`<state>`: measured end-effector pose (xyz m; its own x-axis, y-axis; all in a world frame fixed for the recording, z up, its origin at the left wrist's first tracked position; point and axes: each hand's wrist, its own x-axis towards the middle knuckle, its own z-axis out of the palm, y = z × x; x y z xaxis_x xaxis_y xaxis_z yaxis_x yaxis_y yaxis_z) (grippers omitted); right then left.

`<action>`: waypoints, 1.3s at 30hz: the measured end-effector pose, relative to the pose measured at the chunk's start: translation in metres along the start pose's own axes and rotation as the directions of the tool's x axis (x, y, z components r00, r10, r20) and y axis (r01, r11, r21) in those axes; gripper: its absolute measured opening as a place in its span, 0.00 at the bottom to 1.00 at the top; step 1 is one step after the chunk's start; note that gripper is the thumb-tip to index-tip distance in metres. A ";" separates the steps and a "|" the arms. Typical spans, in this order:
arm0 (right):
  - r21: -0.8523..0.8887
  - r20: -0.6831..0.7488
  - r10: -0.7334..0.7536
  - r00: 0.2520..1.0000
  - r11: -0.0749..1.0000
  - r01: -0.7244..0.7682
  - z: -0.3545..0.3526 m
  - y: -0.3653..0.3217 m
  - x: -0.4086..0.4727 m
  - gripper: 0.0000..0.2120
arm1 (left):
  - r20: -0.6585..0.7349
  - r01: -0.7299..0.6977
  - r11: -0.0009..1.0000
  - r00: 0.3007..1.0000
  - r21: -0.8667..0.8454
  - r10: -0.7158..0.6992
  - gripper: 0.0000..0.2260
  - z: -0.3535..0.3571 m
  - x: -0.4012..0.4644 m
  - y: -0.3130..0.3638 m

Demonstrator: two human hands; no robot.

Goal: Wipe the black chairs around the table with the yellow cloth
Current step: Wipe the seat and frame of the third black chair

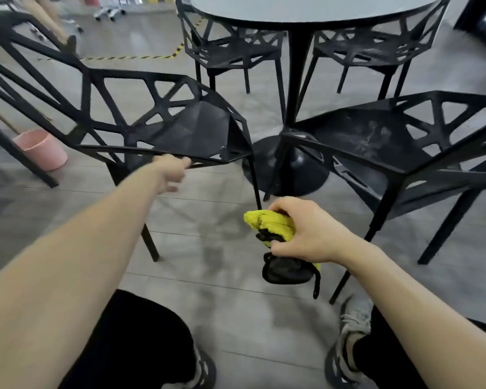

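The right hand (309, 231) has its fingers bunched round the yellow cloth (270, 224) at lower centre, off any seat, the left hand (170, 171) grips the left chair (180, 130)'s front edge — the smeared right chair (376, 136) looks unwiped.

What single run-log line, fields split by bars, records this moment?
left hand: grip on front edge of near-left chair | right hand: grip on bunched yellow cloth, off chairs | wiping: not under way

Left hand (170, 172) stretched forward, curled; right hand (306, 230) in a closed grip.
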<state>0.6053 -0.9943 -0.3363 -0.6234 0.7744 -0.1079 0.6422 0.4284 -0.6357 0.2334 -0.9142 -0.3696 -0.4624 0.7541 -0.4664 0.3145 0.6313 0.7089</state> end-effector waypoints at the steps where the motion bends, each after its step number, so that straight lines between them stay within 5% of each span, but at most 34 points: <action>1: 0.038 -0.017 0.002 1.000 0.999 -0.001 0.000 -0.001 0.000 0.18 | 0.141 -0.063 0.998 0.988 0.014 0.061 0.22 0.012 -0.028 -0.002; 5: 0.181 -0.093 0.007 0.996 0.983 0.010 -0.002 0.003 0.003 0.16 | 0.593 -0.266 0.956 0.752 -0.126 0.288 0.23 0.062 -0.101 -0.037; 9: 0.287 -0.104 0.003 0.995 0.958 0.028 0.006 0.017 0.010 0.16 | 0.645 -0.478 0.865 0.614 -0.154 0.455 0.23 0.101 -0.125 -0.042; 14: 0.352 -0.137 0.124 0.983 0.934 -0.069 0.008 0.034 0.021 0.19 | 0.481 -0.622 0.783 0.689 0.009 0.542 0.13 0.102 -0.105 -0.015; 18: 0.315 -0.093 0.183 0.979 0.938 -0.146 0.016 0.041 0.033 0.12 | 0.394 -0.706 0.703 0.671 0.083 0.627 0.13 0.102 -0.092 -0.011; 22: 0.280 -0.228 0.189 0.955 0.952 -0.122 0.019 0.031 0.043 0.08 | 0.405 -0.660 0.740 0.717 0.130 0.568 0.19 0.100 -0.086 -0.016; 25: 0.238 -0.312 0.147 0.939 0.968 -0.073 0.016 0.021 0.043 0.14 | 0.491 -0.605 0.794 0.712 0.065 0.502 0.18 0.095 -0.094 -0.016; 28: 0.160 -0.404 0.119 0.907 0.985 -0.058 0.011 0.017 0.040 0.18 | 0.543 -0.532 0.841 0.680 -0.096 0.493 0.32 0.097 -0.101 -0.019; 30: 0.163 -0.434 0.123 0.892 0.985 -0.057 0.007 0.017 0.037 0.17 | 0.467 -0.569 0.821 0.715 -0.042 0.520 0.40 0.108 -0.105 -0.023; 36: 0.174 -0.424 0.194 0.884 0.976 -0.131 0.003 0.034 0.022 0.12 | 0.185 -0.741 0.666 0.668 0.081 0.721 0.16 0.120 -0.105 -0.017; 39: 0.234 -0.367 0.232 0.901 0.960 -0.152 0.008 0.041 0.017 0.13 | 0.335 -0.755 0.646 0.641 0.114 0.691 0.15 0.117 -0.107 -0.019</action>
<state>0.6176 -0.9668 -0.3702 -0.2484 0.9680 0.0360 0.6072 0.1846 -0.7728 0.3743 -0.9857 -0.3948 0.1981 0.9801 0.0135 0.6466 -0.1410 0.7497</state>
